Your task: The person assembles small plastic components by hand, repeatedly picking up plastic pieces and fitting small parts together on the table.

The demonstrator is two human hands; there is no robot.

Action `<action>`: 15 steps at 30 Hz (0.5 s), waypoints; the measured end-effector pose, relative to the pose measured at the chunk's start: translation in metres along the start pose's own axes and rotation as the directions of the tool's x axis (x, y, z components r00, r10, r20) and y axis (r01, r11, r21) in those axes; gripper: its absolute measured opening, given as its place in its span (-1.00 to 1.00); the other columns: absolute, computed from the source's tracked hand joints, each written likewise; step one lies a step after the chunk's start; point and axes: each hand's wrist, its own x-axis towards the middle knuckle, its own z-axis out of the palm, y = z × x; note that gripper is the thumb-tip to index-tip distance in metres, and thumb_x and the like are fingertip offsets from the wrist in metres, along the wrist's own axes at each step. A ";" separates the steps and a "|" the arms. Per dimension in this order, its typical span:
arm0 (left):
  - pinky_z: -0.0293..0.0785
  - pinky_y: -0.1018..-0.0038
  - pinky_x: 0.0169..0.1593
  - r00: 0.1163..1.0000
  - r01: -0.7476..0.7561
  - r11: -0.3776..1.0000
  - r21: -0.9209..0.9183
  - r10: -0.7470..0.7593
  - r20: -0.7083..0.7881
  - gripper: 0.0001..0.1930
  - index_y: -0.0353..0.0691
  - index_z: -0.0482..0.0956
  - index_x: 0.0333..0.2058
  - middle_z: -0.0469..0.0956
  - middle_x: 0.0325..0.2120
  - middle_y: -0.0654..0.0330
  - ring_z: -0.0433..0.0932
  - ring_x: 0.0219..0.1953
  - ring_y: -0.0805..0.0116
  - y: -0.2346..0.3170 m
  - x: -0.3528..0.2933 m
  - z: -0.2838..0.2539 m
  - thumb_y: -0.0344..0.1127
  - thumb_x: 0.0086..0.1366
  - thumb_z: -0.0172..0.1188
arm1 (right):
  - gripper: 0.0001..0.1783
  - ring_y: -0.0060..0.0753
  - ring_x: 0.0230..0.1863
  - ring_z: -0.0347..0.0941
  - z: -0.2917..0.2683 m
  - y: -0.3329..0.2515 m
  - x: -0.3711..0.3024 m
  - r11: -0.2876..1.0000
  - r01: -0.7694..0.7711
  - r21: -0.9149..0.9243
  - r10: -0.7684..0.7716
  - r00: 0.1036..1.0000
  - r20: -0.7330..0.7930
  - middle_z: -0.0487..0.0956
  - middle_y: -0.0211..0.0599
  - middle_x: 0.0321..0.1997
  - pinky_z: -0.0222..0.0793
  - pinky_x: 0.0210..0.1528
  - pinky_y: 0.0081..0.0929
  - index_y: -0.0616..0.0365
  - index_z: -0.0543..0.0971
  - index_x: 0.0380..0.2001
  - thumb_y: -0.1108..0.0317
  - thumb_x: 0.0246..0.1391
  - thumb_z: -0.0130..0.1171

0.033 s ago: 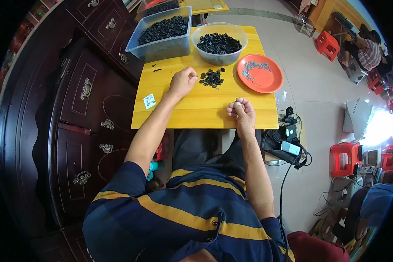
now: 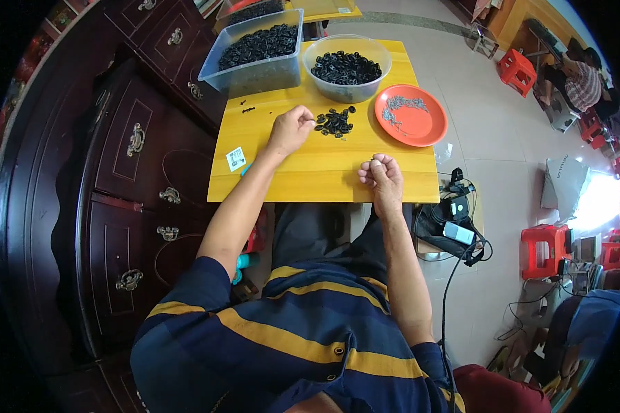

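Left hand closed beside the black pieces, right hand pinched; holding what, I can't tell. I'd keep both pinches light.

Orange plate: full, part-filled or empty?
Part-filled: small grey pieces lie along the far and left side of the orange plate, while its near right part shows bare.

blk pcs, org plate, ylw tbl
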 end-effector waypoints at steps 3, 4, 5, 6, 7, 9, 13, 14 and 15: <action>0.45 0.54 -0.38 0.999 0.047 0.897 -0.439 -0.033 0.039 -0.86 -0.26 0.51 -0.25 0.54 -0.42 0.28 0.49 -0.45 0.55 0.021 -0.020 0.007 -0.42 0.22 0.20 | -0.85 -0.51 -0.38 0.52 0.001 0.000 -0.001 1.000 0.000 -0.010 0.001 1.000 0.012 0.57 -0.28 -0.35 0.47 -0.31 -0.57 0.12 0.36 -0.11 0.34 0.33 -0.01; 0.44 0.60 -0.39 0.993 0.101 0.818 -0.567 -0.052 0.102 -0.86 -0.27 0.48 -0.23 0.51 -0.42 0.31 0.46 -0.44 0.63 0.025 -0.026 0.010 -0.45 0.23 0.19 | -0.85 -0.51 -0.38 0.52 0.003 0.000 -0.002 1.000 -0.003 -0.011 0.003 1.000 0.015 0.57 -0.28 -0.35 0.47 -0.31 -0.57 0.12 0.36 -0.11 0.34 0.33 -0.01; 0.44 0.60 -0.39 0.993 0.100 0.816 -0.570 -0.049 0.105 -0.86 -0.27 0.48 -0.23 0.51 -0.42 0.31 0.46 -0.44 0.63 0.035 -0.032 0.013 -0.45 0.23 0.19 | -0.87 -0.52 -0.40 0.50 0.002 -0.001 -0.003 0.999 0.005 -0.034 -0.004 1.000 0.015 0.56 -0.30 -0.37 0.46 -0.32 -0.58 0.11 0.36 -0.13 0.33 0.34 -0.02; 0.42 0.62 -0.42 0.986 0.142 0.774 -0.618 -0.057 0.155 -0.84 -0.27 0.47 -0.20 0.49 -0.43 0.33 0.43 -0.46 0.64 0.045 -0.039 0.014 -0.44 0.24 0.18 | -0.88 -0.53 -0.42 0.49 0.001 0.000 -0.003 0.998 0.010 -0.057 -0.009 1.000 0.018 0.55 -0.31 -0.39 0.44 -0.33 -0.58 0.10 0.36 -0.14 0.32 0.35 -0.04; 0.40 0.64 -0.44 0.977 0.184 0.728 -0.661 -0.060 0.206 -0.83 -0.27 0.46 -0.18 0.46 -0.45 0.35 0.41 -0.48 0.65 0.053 -0.043 0.016 -0.43 0.26 0.17 | -0.88 -0.53 -0.42 0.49 0.000 -0.001 -0.003 0.998 0.010 -0.058 -0.009 1.000 0.016 0.55 -0.31 -0.39 0.44 -0.33 -0.58 0.10 0.36 -0.14 0.32 0.35 -0.04; 0.37 0.68 -0.46 0.970 0.213 0.667 -0.713 -0.059 0.235 -0.86 -0.26 0.46 -0.18 0.43 -0.48 0.36 0.37 -0.52 0.67 0.060 -0.050 0.022 -0.43 0.29 0.14 | -0.88 -0.55 -0.44 0.46 -0.001 0.000 -0.002 0.997 0.005 -0.080 -0.001 0.998 0.057 0.53 -0.34 -0.38 0.42 -0.34 -0.60 0.09 0.36 -0.14 0.31 0.36 -0.05; 0.35 0.68 -0.47 0.956 0.261 0.632 -0.730 -0.062 0.288 -0.89 -0.25 0.47 -0.19 0.43 -0.50 0.38 0.36 -0.53 0.66 0.066 -0.057 0.031 -0.42 0.33 0.12 | -0.87 -0.59 -0.44 0.44 0.002 0.002 -0.001 0.995 0.011 -0.101 -0.006 0.999 0.050 0.52 -0.37 -0.35 0.41 -0.34 -0.63 0.08 0.36 -0.15 0.29 0.37 -0.06; 0.35 0.68 -0.45 0.951 0.270 0.627 -0.731 -0.054 0.305 -0.88 -0.23 0.49 -0.18 0.44 -0.49 0.40 0.36 -0.52 0.67 0.067 -0.058 0.032 -0.41 0.32 0.12 | -0.87 -0.61 -0.44 0.43 0.002 0.003 -0.001 0.996 0.017 -0.085 -0.014 0.999 0.035 0.52 -0.38 -0.33 0.40 -0.35 -0.64 0.09 0.37 -0.16 0.29 0.36 -0.05; 0.36 0.68 -0.42 0.945 0.280 0.622 -0.731 -0.046 0.323 -0.86 -0.21 0.51 -0.17 0.45 -0.48 0.42 0.37 -0.51 0.68 0.069 -0.059 0.034 -0.40 0.31 0.12 | -0.87 -0.63 -0.44 0.43 0.002 0.003 -0.001 0.997 0.022 -0.068 -0.021 1.000 0.021 0.51 -0.39 -0.32 0.39 -0.36 -0.66 0.09 0.38 -0.17 0.29 0.36 -0.04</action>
